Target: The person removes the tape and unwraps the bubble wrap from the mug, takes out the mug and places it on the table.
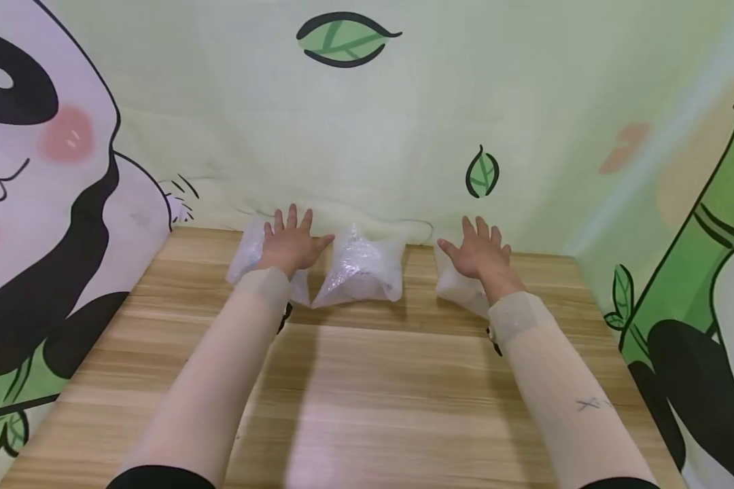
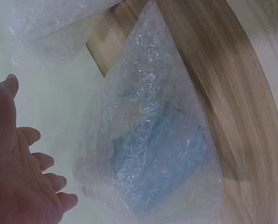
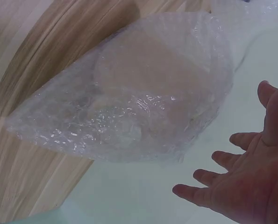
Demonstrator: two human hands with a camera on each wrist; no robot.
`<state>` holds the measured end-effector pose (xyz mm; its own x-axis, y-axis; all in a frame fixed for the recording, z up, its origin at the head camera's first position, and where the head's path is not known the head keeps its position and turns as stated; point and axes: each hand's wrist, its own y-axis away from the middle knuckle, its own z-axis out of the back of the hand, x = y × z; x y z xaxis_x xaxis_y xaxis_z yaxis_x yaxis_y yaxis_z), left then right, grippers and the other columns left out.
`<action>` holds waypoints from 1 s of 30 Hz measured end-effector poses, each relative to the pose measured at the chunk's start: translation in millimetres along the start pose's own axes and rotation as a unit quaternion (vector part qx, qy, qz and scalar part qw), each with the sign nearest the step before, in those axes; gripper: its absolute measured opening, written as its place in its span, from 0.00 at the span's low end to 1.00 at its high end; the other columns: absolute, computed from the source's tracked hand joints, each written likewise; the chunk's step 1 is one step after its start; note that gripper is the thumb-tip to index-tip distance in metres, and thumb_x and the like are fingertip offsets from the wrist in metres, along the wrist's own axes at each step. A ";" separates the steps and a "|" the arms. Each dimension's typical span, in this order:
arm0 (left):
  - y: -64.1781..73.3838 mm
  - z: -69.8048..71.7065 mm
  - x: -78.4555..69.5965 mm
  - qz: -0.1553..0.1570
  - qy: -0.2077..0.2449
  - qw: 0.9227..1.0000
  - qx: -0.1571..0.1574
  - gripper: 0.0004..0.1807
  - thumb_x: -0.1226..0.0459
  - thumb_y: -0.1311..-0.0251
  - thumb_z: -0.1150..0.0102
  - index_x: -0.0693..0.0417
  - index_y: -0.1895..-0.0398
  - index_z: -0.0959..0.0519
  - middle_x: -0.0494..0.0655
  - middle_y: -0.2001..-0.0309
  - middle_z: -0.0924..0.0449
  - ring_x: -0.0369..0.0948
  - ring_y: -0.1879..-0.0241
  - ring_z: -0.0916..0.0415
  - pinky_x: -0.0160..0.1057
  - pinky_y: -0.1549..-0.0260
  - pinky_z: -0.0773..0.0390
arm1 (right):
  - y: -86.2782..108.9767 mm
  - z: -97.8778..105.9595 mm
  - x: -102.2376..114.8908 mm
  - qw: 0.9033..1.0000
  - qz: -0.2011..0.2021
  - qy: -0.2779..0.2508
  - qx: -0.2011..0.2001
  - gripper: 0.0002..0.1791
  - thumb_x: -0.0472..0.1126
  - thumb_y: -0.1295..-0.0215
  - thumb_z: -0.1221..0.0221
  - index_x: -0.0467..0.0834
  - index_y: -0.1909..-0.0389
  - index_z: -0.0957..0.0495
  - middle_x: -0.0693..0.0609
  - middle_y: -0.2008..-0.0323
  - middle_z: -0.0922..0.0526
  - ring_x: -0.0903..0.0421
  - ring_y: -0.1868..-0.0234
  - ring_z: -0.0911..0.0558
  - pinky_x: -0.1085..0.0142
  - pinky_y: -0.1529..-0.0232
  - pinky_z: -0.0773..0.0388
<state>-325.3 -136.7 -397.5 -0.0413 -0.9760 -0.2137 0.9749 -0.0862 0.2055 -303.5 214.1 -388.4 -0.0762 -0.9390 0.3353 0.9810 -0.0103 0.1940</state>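
Note:
Three bubble-wrap packages stand in a row at the back of the wooden table. My left hand (image 1: 291, 248), fingers spread, hovers over the left bubble-wrap package (image 1: 245, 257); the left wrist view shows something light blue inside that package (image 2: 162, 158). My right hand (image 1: 480, 252) is likewise spread above the right bubble-wrap package (image 1: 455, 285), whose contents look pale and beige in the right wrist view (image 3: 153, 74). Between the hands sits the middle bubble-wrap package (image 1: 363, 268), nearer the left one. Neither hand holds anything, and both wrist views show the fingers apart from the wrap.
The wood-grain table (image 1: 367, 394) stretches toward me. Right behind the packages rises a pale green backdrop (image 1: 367, 136) with printed leaves. A printed panda (image 1: 85, 190) covers the left wall, and printed bamboo (image 1: 685, 238) the right.

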 end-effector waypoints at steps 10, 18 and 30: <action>-3.0 -1.9 -5.4 -0.012 -0.006 1.000 -0.005 0.47 0.32 0.24 0.71 0.45 0.14 0.65 0.57 0.16 0.79 0.62 0.18 0.81 0.69 0.22 0.70 | 2.2 0.1 1.1 1.000 0.006 0.012 -0.006 0.47 0.68 0.21 0.60 0.43 0.16 0.61 0.36 0.16 0.65 0.29 0.18 0.64 0.27 0.24 0.60; 2.6 -1.3 -21.0 -0.028 -0.029 0.999 -0.006 0.47 0.30 0.26 0.74 0.43 0.15 0.67 0.55 0.16 0.79 0.61 0.18 0.82 0.68 0.22 0.71 | 6.0 -3.0 -3.8 1.000 0.013 0.001 -0.010 0.48 0.69 0.22 0.60 0.44 0.16 0.61 0.36 0.16 0.65 0.29 0.18 0.63 0.26 0.24 0.59; 14.2 -2.2 -42.2 -0.050 -0.022 0.998 0.000 0.48 0.29 0.27 0.73 0.41 0.14 0.66 0.54 0.15 0.76 0.61 0.17 0.78 0.67 0.21 0.69 | 17.1 -5.7 -19.7 1.000 0.022 0.002 -0.020 0.47 0.67 0.21 0.61 0.42 0.16 0.60 0.34 0.17 0.64 0.28 0.18 0.61 0.28 0.23 0.56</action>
<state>-309.2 -96.2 -387.7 -0.1483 -0.9704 -0.1905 0.9653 -0.1839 0.1854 -284.2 230.4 -397.0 -0.0313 -0.9403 0.3389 0.9897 0.0184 0.1422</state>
